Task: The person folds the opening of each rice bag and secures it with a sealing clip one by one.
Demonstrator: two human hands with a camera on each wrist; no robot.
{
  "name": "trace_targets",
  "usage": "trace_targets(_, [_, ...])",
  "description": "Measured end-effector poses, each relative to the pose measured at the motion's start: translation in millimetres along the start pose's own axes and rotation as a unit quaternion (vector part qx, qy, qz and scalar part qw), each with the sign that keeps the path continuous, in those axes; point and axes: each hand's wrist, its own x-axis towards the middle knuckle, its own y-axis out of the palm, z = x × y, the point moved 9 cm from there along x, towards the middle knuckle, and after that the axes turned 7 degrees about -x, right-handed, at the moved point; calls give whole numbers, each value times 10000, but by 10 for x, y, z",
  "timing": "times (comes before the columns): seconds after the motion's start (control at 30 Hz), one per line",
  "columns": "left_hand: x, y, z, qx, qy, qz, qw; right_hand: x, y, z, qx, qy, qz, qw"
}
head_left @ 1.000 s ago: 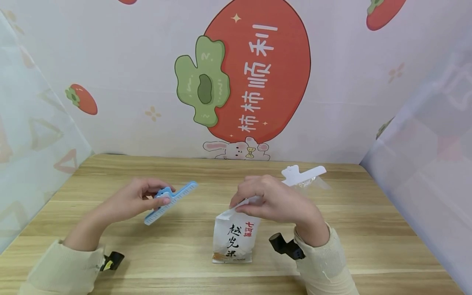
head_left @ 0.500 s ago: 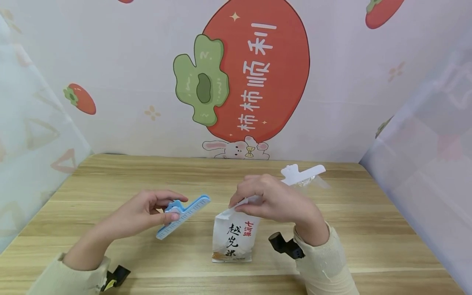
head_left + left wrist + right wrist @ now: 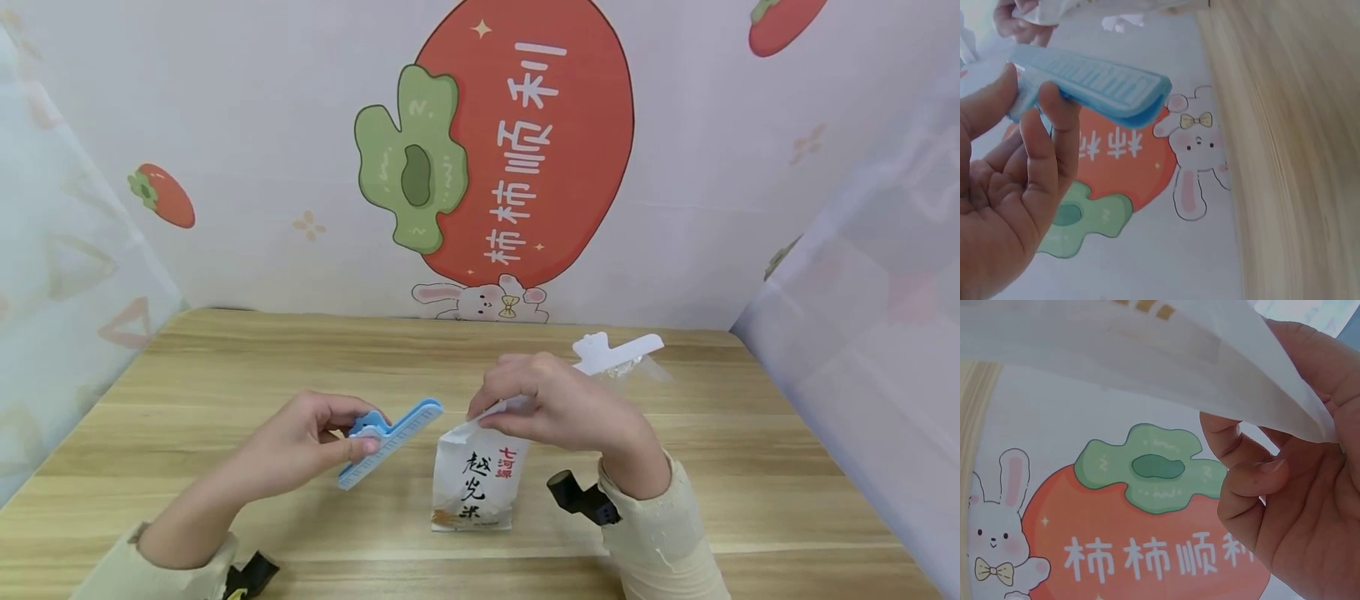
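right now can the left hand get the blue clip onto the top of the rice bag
Probably yes. The left hand holds the blue clip just beside the rice bag, with bare table between them, and the right hand pinches the bag's top up.

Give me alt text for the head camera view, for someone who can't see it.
A person's left hand holds a blue bag clip beside a small white bag standing on a wooden table, while the right hand pinches the bag's top. A white clip lies behind, before a wall with a cartoon persimmon.
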Motion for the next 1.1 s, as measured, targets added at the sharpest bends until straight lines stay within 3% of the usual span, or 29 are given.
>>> trace_targets(0.33, [-33, 28, -32, -54, -366, -311, 9988, -6, -3, -3, 25, 69, 81, 9999])
trace_targets(0.67, [-22, 77, -13, -198, -274, -139, 9993, -4, 13, 6, 53, -26, 97, 9999])
trace_targets(1.1, [-32, 143, -14, 121, -309, -84, 9994, -1, 12, 11, 38, 1, -4, 10000])
